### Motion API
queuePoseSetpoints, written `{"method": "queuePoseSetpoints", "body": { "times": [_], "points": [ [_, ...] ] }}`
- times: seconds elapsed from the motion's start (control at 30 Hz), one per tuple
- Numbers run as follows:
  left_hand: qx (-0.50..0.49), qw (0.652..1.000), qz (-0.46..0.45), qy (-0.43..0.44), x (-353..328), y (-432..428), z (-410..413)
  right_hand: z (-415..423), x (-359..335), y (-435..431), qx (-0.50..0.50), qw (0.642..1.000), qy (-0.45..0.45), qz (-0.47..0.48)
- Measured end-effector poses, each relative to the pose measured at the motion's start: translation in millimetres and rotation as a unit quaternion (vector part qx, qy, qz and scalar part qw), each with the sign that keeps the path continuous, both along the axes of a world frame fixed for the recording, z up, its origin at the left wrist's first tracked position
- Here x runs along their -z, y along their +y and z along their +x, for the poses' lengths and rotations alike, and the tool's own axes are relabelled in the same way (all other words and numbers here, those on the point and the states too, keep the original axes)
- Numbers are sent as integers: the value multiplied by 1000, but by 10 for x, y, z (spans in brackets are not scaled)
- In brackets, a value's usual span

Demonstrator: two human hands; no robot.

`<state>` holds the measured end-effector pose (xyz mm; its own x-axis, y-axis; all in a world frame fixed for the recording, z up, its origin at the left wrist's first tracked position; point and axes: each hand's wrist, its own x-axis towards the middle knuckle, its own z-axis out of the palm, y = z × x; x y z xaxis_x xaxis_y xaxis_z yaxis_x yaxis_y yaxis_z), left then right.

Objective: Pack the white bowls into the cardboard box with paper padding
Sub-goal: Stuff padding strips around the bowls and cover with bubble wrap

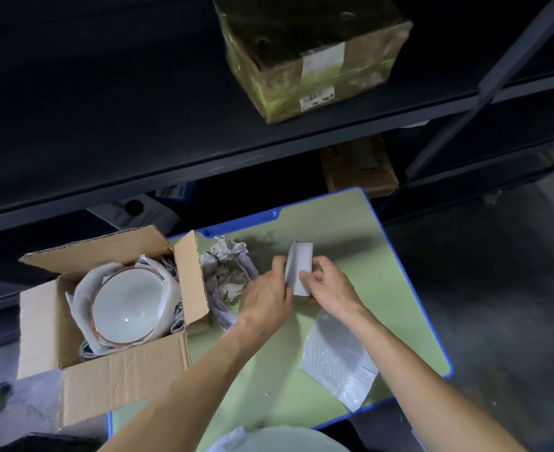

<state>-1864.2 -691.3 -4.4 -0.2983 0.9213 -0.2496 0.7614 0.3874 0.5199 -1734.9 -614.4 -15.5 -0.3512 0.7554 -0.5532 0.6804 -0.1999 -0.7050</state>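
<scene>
An open cardboard box [106, 383] stands at the left, half on the green table. Inside it a white bowl [127, 308] with a reddish rim lies on white paper padding [83, 288]. To the right of the box, over the table, both my hands hold a folded piece of white paper [298, 265]. My left hand [267, 298] grips its left edge and my right hand [328, 285] pinches its right side. Crumpled paper [228, 265] lies between the box and my hands. Part of another white bowl [282, 440] shows at the bottom edge.
A sheet of bubble wrap [337, 357] lies on the green table [383, 256] under my right forearm. Dark metal shelves [138, 125] rise behind, with a taped cardboard box [311, 57] on one and another box [360, 168] below. Grey floor is at the right.
</scene>
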Motion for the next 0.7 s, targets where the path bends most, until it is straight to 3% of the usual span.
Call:
{"method": "queuePoseSetpoints", "body": {
  "times": [0.2,0.4,0.57,0.7],
  "points": [
    [-14,987,116,-108,-233,-290,66,-18,-285,-130,-4,998,53,26],
    [-56,962,112,-243,-583,-544,10,56,-661,-257,-34,991,117,46],
    [-148,939,186,-248,-789,-603,-12,29,-882,-364,-114,985,114,65],
    [-191,911,209,-299,-901,-664,-43,-38,-1040,-447,-117,982,112,95]
  ]
}}
